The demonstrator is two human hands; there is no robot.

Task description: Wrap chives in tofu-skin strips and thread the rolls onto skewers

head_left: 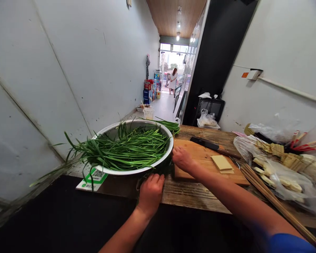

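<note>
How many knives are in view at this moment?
1. The knife lies across the far edge of the wooden cutting board, beyond the right hand and right of the bowl of chives. Others could be hidden under the plastic bags at right.

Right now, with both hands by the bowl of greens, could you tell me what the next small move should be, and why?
Probably lift the gathered bunch onto the cutting board. The left hand and right hand are closed around dark green stalks at the rim of the bowl, the board beside it has bare space, and the knife lies across its far edge.
</note>
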